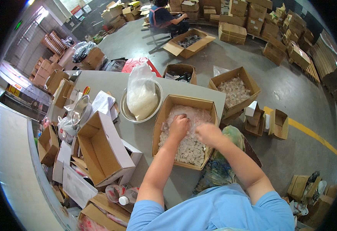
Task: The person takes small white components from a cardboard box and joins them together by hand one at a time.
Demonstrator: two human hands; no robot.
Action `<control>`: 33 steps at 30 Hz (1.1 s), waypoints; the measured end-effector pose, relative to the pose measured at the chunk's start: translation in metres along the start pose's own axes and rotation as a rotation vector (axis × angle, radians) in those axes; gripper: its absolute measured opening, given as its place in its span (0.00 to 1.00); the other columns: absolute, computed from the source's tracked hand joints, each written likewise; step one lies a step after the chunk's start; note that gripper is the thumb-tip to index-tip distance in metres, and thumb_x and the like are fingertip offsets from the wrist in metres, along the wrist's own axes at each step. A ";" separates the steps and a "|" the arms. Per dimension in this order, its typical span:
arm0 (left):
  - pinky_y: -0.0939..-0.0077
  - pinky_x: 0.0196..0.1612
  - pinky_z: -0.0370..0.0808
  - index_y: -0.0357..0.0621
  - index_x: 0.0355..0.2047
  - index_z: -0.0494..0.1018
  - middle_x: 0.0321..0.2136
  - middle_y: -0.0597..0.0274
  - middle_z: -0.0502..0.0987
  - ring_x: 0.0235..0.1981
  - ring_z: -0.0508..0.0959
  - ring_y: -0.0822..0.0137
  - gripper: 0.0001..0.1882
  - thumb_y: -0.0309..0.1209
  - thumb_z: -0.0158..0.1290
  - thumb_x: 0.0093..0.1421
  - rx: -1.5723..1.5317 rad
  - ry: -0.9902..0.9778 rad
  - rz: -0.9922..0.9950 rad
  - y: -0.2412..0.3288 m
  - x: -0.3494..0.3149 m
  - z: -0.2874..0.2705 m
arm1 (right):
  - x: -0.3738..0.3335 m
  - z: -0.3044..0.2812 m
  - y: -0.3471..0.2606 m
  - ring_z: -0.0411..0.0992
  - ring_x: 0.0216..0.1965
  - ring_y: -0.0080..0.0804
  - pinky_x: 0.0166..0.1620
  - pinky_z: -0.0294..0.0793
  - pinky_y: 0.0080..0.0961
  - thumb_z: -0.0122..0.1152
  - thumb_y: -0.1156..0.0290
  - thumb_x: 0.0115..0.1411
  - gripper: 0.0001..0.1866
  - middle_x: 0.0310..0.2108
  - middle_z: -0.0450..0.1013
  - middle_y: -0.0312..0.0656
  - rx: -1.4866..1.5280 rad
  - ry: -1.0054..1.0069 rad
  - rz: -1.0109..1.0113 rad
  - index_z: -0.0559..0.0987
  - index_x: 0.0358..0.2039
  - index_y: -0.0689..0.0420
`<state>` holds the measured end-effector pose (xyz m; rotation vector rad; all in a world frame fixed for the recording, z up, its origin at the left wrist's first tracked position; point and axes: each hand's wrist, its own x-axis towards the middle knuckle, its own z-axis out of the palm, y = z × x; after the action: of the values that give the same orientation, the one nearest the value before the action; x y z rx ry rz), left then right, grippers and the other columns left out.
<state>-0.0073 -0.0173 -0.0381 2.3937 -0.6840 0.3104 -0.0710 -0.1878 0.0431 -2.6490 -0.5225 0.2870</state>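
Both my hands are inside an open cardboard box [155, 135] on the grey table. Its near half holds a heap of small white round pieces [189, 154]; clear plastic pieces or small bags [189, 112] fill the far half. My left hand [179, 127] is over the middle of the box, its fingers curled down among the clear plastic. What they hold, if anything, is hidden. My right hand [209, 134] is by the box's right wall, above the contents. Motion smears its fingers.
Left of the box stands a metal bowl [127, 114] with a white-filled plastic bag [142, 98]. An empty carton [99, 150] lies further left. A box of clear pieces [234, 92] stands beyond, to the right. A seated person [161, 17] works near stacked cartons.
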 end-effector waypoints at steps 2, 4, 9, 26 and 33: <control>0.61 0.46 0.70 0.38 0.30 0.75 0.35 0.52 0.75 0.42 0.72 0.49 0.07 0.26 0.53 0.51 -0.043 -0.034 -0.107 -0.002 0.000 -0.001 | -0.009 0.008 -0.022 0.75 0.39 0.43 0.41 0.75 0.37 0.56 0.64 0.51 0.13 0.35 0.76 0.48 -0.169 -0.426 0.102 0.80 0.35 0.55; 0.61 0.45 0.70 0.38 0.30 0.75 0.35 0.53 0.75 0.42 0.72 0.49 0.07 0.27 0.54 0.50 -0.070 -0.031 -0.158 0.003 0.006 -0.006 | -0.017 0.025 -0.031 0.75 0.41 0.42 0.40 0.76 0.37 0.56 0.65 0.49 0.13 0.36 0.76 0.46 -0.288 -0.463 0.020 0.81 0.34 0.54; 0.60 0.42 0.71 0.38 0.24 0.74 0.32 0.53 0.75 0.37 0.72 0.50 0.04 0.26 0.54 0.48 -0.063 0.126 0.000 0.006 0.003 0.002 | -0.023 0.038 -0.050 0.76 0.39 0.43 0.37 0.75 0.38 0.55 0.71 0.50 0.18 0.36 0.76 0.48 -0.221 -0.410 -0.106 0.74 0.45 0.52; 0.78 0.28 0.71 0.38 0.24 0.71 0.22 0.62 0.73 0.23 0.72 0.73 0.04 0.23 0.56 0.48 -0.535 0.227 -0.421 -0.014 0.006 -0.012 | 0.002 0.020 -0.012 0.72 0.26 0.24 0.30 0.76 0.23 0.49 0.67 0.61 0.15 0.31 0.74 0.42 1.568 -0.548 0.456 0.74 0.45 0.62; 0.76 0.29 0.71 0.36 0.29 0.73 0.19 0.59 0.74 0.22 0.73 0.72 0.05 0.25 0.55 0.52 -0.389 0.182 -0.425 0.002 0.009 -0.028 | 0.001 0.014 -0.016 0.76 0.34 0.33 0.34 0.78 0.24 0.49 0.66 0.62 0.17 0.37 0.74 0.46 1.780 -0.551 0.443 0.71 0.47 0.63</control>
<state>-0.0025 -0.0048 -0.0116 2.0389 -0.1255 0.1888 -0.0793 -0.1693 0.0377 -0.8615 0.2174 1.0078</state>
